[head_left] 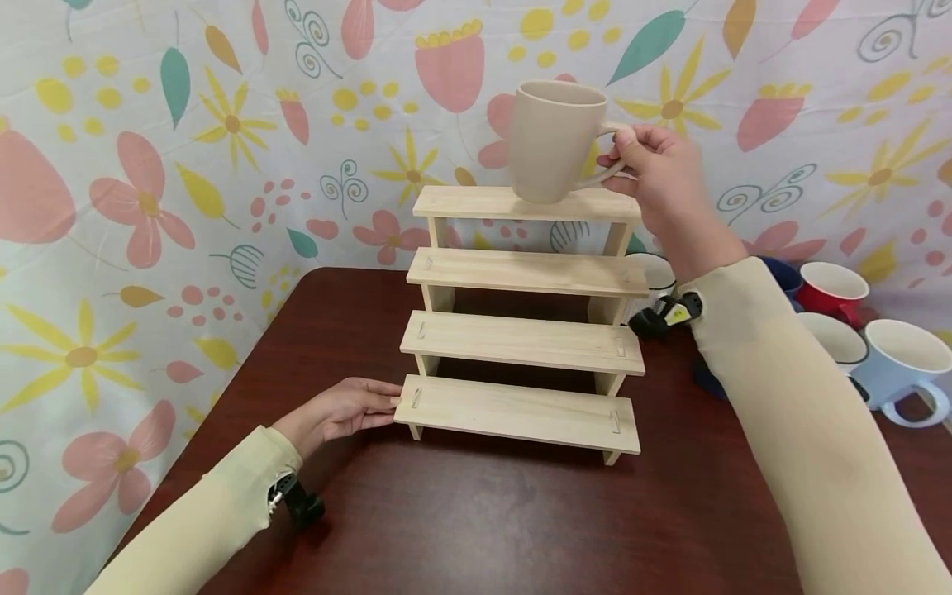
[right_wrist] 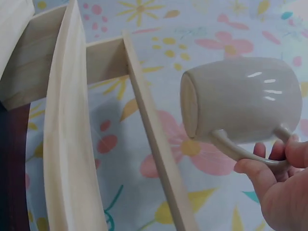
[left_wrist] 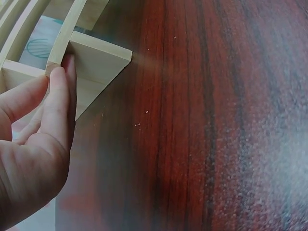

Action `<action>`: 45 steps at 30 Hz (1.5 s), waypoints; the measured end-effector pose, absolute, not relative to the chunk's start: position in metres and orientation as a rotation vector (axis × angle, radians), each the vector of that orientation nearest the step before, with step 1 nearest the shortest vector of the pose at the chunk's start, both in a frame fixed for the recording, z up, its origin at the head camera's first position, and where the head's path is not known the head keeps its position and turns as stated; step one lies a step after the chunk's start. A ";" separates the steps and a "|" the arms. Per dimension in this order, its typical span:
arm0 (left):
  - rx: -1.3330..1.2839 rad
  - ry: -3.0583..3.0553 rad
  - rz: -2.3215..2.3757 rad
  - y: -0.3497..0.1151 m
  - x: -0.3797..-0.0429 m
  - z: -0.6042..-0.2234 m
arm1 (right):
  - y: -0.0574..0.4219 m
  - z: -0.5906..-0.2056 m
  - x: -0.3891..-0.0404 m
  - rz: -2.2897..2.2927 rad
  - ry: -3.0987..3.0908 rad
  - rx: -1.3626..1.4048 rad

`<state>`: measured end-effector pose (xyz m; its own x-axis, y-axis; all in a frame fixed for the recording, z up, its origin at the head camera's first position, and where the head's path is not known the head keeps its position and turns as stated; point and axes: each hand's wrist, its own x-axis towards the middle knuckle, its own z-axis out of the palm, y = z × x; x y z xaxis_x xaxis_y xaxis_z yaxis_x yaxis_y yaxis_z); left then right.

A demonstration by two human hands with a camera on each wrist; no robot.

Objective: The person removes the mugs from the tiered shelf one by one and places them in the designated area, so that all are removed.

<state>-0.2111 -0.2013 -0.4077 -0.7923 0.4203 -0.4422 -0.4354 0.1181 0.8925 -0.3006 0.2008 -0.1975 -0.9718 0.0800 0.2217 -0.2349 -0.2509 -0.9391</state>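
A beige mug (head_left: 549,145) hangs upright by its handle from my right hand (head_left: 662,169), thumb and fingers pinching the handle. In the right wrist view the mug (right_wrist: 243,101) shows a gap between its base and the top board. The light wooden four-tier stand (head_left: 521,343) faces me on the table. At its lowest tier, my left hand (head_left: 349,411) pinches the left end of the board; the left wrist view shows thumb and fingertips on the board's end (left_wrist: 67,41).
Several mugs stand right of the rack, among them a red mug (head_left: 833,289), a light blue mug (head_left: 903,368) and a white mug with dark rim (head_left: 829,339), partly behind my right arm. A floral cloth (head_left: 223,165) hangs behind the dark wooden table (head_left: 476,529).
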 end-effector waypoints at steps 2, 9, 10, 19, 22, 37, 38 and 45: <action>-0.025 1.771 1.752 -0.201 -0.211 -0.408 | 0.207 -0.198 -0.293 2.338 -1.766 0.203; -0.041 1.768 1.762 -0.201 -0.207 -0.405 | 0.225 -0.206 -0.271 2.389 -1.704 0.294; -0.039 1.770 1.760 -0.200 -0.207 -0.405 | 0.228 -0.208 -0.267 2.400 -1.696 0.299; -0.023 1.791 1.733 -0.197 -0.208 -0.401 | 0.254 -0.232 -0.224 2.549 -1.547 0.368; -0.020 1.801 1.730 -0.197 -0.208 -0.398 | 0.263 -0.241 -0.212 2.554 -1.487 0.425; -0.071 1.860 1.709 -0.191 -0.209 -0.399 | 0.311 -0.307 -0.156 2.369 -1.500 0.240; -0.071 1.859 1.703 -0.191 -0.210 -0.399 | 0.313 -0.310 -0.154 2.347 -1.515 0.220; -0.065 1.849 1.683 -0.192 -0.215 -0.397 | 0.325 -0.330 -0.142 2.244 -1.494 0.125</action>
<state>-0.2146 -0.1915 -0.3969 -0.8005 0.3675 -0.4735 -0.4369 0.1829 0.8807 -0.1418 0.3253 -0.3302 -0.8994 0.3073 0.3108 -0.4053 -0.3200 -0.8564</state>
